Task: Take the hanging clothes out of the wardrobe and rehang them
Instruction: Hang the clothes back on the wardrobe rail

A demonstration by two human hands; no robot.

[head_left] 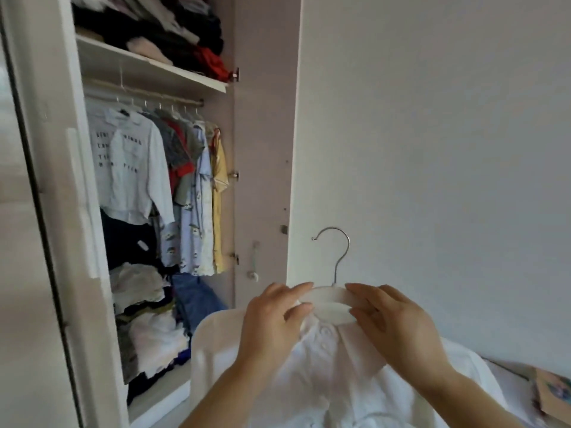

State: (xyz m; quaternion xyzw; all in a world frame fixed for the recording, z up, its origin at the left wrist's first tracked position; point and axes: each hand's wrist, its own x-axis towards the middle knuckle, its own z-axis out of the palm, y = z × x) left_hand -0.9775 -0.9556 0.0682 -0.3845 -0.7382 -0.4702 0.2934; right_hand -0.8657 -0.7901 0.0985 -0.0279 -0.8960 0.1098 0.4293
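One white shirt (pixel 324 375) is out of the wardrobe (pixel 264 118) and sits on a hanger (pixel 327 294), held up in front of the wall, well apart from the rail (pixel 154 95); the left hand (pixel 272 319) and right hand (pixel 398 329) each pinch its collar over the hanger, thumb below, fingers on top; it seems buttoned and nearly ready to rehang; the clothes (pixel 191 180) on the rail are, I judge, left to do
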